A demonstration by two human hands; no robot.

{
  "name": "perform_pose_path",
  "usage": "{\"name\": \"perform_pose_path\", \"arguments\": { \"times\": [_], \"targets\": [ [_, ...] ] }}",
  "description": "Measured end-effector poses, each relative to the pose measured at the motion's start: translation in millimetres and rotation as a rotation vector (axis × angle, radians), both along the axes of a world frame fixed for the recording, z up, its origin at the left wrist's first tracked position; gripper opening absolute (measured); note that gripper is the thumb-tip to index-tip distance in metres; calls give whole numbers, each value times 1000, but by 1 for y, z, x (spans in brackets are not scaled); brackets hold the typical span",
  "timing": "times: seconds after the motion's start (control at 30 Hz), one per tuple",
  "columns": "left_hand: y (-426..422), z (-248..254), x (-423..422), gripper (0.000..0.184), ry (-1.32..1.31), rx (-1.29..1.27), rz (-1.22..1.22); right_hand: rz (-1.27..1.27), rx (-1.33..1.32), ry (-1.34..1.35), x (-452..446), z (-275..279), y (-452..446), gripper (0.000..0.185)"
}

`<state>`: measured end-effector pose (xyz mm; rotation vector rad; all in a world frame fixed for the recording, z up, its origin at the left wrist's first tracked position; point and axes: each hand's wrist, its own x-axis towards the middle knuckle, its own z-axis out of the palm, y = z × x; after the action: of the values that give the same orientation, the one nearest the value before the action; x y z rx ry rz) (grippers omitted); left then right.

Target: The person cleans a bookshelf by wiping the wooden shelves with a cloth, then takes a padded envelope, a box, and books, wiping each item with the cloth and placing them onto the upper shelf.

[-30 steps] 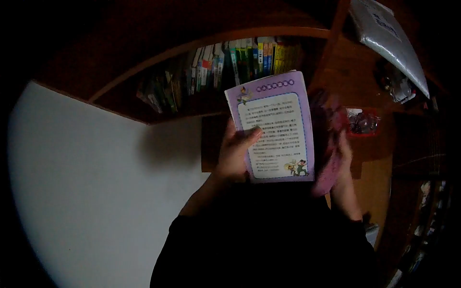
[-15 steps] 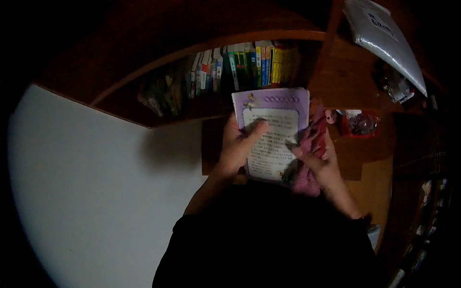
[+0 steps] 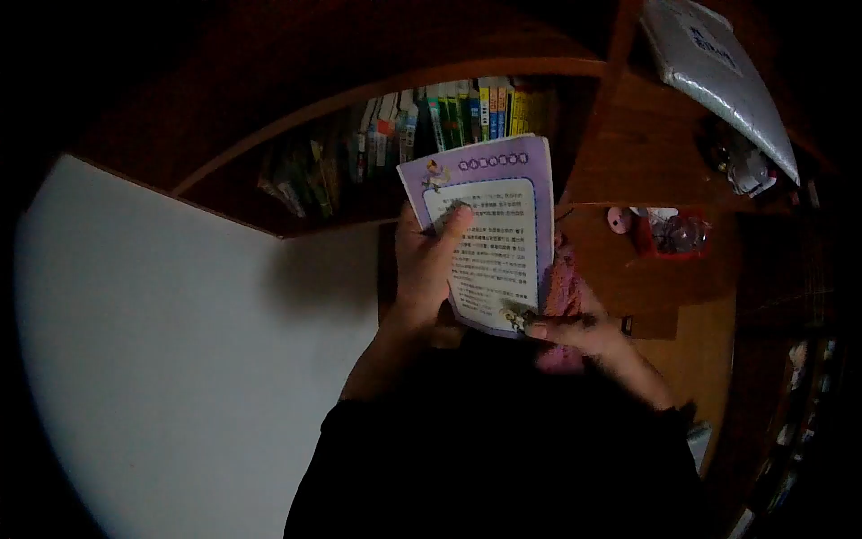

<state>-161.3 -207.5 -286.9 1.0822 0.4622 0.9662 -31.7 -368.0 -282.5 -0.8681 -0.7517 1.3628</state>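
A thin book [image 3: 494, 238] with a purple border and a white panel of printed text is held up in front of me, tilted slightly to the left. My left hand [image 3: 420, 269] grips its left edge, thumb lying across the page face and fingers behind. At the lower right corner, the thumb of my right hand [image 3: 588, 334] rests on the book. A pink, textured cloth [image 3: 563, 278] is bunched in that hand, along the book's right edge and partly behind it. The right fingers are mostly hidden by the cloth.
Behind the book, a wooden shelf [image 3: 395, 70] holds a row of upright books [image 3: 449, 117]. To the right are a silvery padded package [image 3: 718, 67], a red basket [image 3: 669, 254] with things inside, and a small pink round object [image 3: 619, 219]. A white surface [image 3: 197, 359] fills the left.
The book has moved left and up a little and tilted, its print now sharper. My right hand has slid down to the book's lower corner, with the pink cloth lower too.
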Motion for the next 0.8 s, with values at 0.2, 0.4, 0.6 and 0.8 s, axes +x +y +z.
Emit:
{"name": "perform_pose_path", "arguments": {
  "times": [0.2,0.4,0.6,0.8],
  "targets": [
    [-4,-16,-8,39,-71,-235,-33,-18,-89,-535,-1,-44,-12,67],
    [2,-50,5,65,441,270,349,-323,-347,-210,-10,-17,1,58],
    [-30,-28,-13,59,233,83,-153,-268,-73,-563,-9,-23,19,67],
    [-25,-9,-13,56,18,-167,-219,18,-67,-1169,-30,-13,18,86]
  ]
}}
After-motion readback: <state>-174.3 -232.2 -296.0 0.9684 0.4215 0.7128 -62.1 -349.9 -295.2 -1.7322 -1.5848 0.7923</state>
